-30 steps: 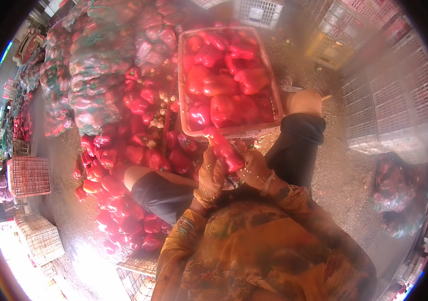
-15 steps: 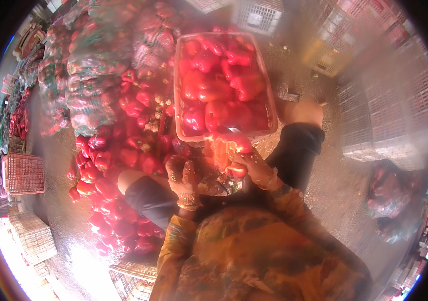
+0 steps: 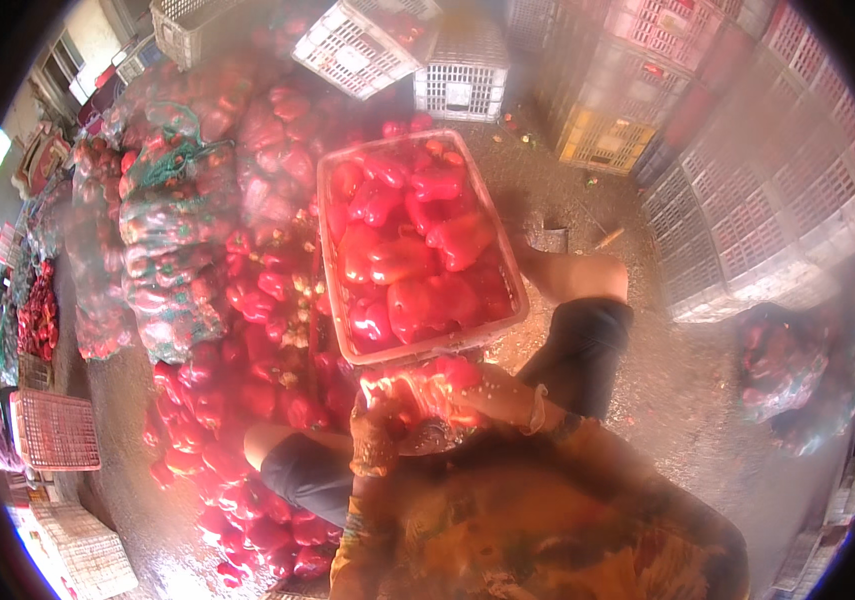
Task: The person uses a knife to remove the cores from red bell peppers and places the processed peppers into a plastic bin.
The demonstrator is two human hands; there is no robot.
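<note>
The right hand (image 3: 497, 393) grips a shiny, opened red pepper (image 3: 425, 388). The left hand (image 3: 374, 432) touches its other end; I can't tell if those fingers squeeze. Just past it sits a pink plastic box (image 3: 447, 343) of plump red peppers (image 3: 387, 252).

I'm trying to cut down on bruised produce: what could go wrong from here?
The left knee is right beside the loose peppers; shifting it might bruise some. The crate looks full and stands just beyond the hands, so a bump could tip peppers out. The pepper by the right hand might slip and drop.
</note>
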